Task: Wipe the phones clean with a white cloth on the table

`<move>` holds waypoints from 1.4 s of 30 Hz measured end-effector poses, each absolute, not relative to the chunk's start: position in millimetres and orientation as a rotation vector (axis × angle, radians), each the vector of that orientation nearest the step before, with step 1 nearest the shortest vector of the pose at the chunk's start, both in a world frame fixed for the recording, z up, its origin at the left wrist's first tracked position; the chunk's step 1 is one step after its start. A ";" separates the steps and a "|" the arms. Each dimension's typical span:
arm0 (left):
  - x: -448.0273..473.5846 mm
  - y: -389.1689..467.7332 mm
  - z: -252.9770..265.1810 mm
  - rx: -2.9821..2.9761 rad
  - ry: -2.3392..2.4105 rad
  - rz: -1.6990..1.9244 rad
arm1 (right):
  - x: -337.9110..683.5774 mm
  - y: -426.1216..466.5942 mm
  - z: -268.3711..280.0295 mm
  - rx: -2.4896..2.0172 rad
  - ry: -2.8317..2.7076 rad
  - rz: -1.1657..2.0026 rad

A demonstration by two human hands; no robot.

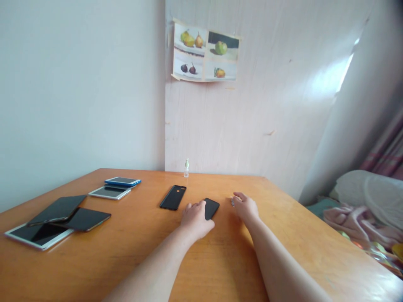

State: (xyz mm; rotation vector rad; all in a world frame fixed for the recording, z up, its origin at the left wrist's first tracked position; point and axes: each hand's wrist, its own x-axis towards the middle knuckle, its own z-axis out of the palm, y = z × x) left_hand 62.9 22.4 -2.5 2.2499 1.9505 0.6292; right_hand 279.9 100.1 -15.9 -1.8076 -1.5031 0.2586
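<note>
Spanning pretty much the whole view is an orange wooden bench (pixel 126 251), with a bunch of tablets (pixel 47 228) stacked at the left edge and two more devices (pixel 115 187) lying behind them. Both arms reach to the middle: the left hand (pixel 195 219) lies palm-down with loosely curled fingers on the near end of a black phone (pixel 211 207), and the right hand (pixel 245 206) sits just right of it, fingers pinching something tiny I can't make out. Smaller stuff: a black phone case (pixel 173 197) just left of the phone, and a little clear bottle (pixel 187 168) by the wall.
</note>
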 end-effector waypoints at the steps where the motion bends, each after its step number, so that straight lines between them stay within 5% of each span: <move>1: 63.0 22.0 -2.0 2.250 1.952 0.637 | 279.5 98.9 -16.2 -1.814 -1.531 0.240; 16: 63.2 23.3 -1.1 2.199 1.919 0.889 | 276.9 94.4 -18.7 -1.571 -1.481 0.370; 28: 66.9 21.1 9.6 2.083 1.622 1.014 | 212.9 46.8 6.3 -0.972 -1.400 1.148; 37: 65.1 29.3 2.7 1.997 1.679 1.181 | 223.4 56.0 3.9 -1.187 -1.345 0.755; 42: 63.7 32.2 0.3 1.917 1.668 1.227 | 213.2 45.5 5.5 -1.028 -1.638 0.923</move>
